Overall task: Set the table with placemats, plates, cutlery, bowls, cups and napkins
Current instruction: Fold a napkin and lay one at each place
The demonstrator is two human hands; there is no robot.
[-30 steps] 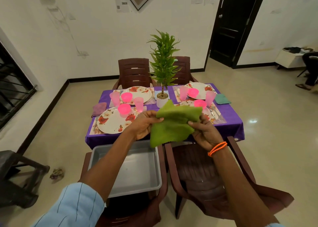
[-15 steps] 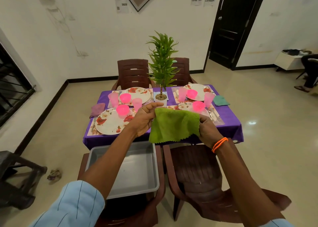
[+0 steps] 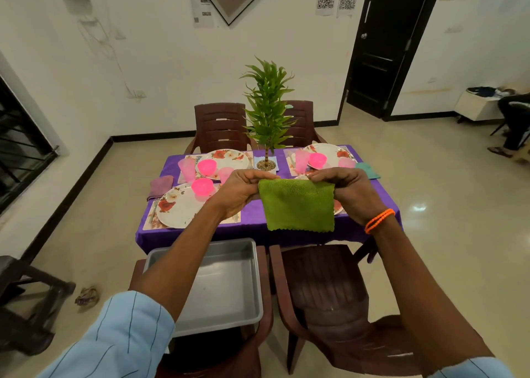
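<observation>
Centre of frame: green napkin (image 3: 298, 205) held up in the air in front of the near edge of the purple-clothed table (image 3: 200, 235). Left hand (image 3: 239, 194) pinches its upper left corner, right hand (image 3: 348, 192) pinches its upper right corner; thumbs and fingers of both are curled onto the cloth. Top edge is stretched roughly level, running left to right across the frame; the rest hangs straight down, zigzag hem at the bottom. Napkin reads nearly square (slightly wider than tall), flat face toward the camera. Orange bracelet (image 3: 379, 220) on the right wrist; light blue sleeve (image 3: 114, 340) at lower left.

On the table, behind the napkin: floral plate (image 3: 180, 208) at left centre with a pink bowl (image 3: 202, 186) on it; a second floral plate (image 3: 226, 159) further back with another pink bowl (image 3: 207, 167). Pink cup (image 3: 187, 168) stands left of that bowl. Purple napkin (image 3: 160, 185) lies at the table's left edge, teal napkin (image 3: 368, 169) at its right edge. Potted plant (image 3: 268, 113) stands upright at table centre.

Lower centre: grey metal tray (image 3: 223, 286) rests on a brown chair (image 3: 258, 334); another brown chair (image 3: 327, 294) stands just beside it to the right.
</observation>
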